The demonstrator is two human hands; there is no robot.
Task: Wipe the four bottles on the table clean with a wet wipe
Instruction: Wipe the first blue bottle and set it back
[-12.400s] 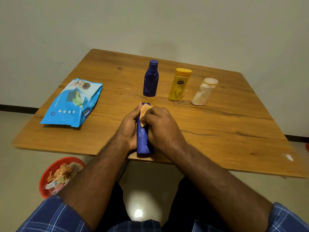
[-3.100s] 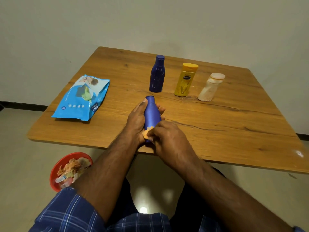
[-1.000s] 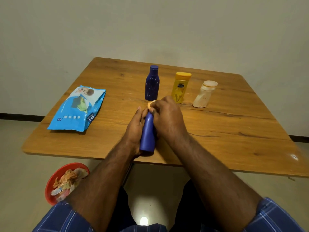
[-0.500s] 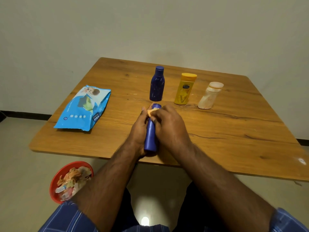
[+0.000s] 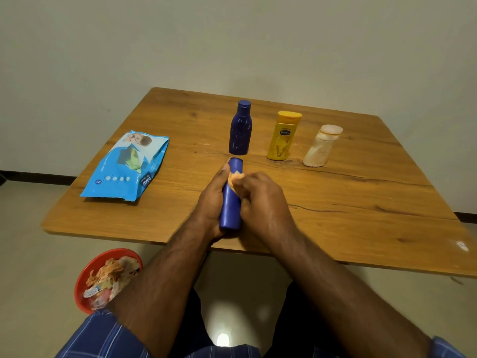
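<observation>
Over table [image 5: 361, 197], held bottle [image 5: 230, 208] points away.

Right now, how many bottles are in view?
4. A blue bottle is held in both hands at the table's near edge; a dark blue bottle, a yellow bottle and a whitish bottle stand in a row behind it.

Two dark blue bottles [image 5: 239, 130] [image 5: 230, 205], one yellow [image 5: 283, 136], one cream [image 5: 320, 148]; orange wipe [image 5: 235, 178]; blue pack [image 5: 127, 167]; red bowl [image 5: 85, 277]; blue plaid sleeves [image 5: 103, 337].
</observation>
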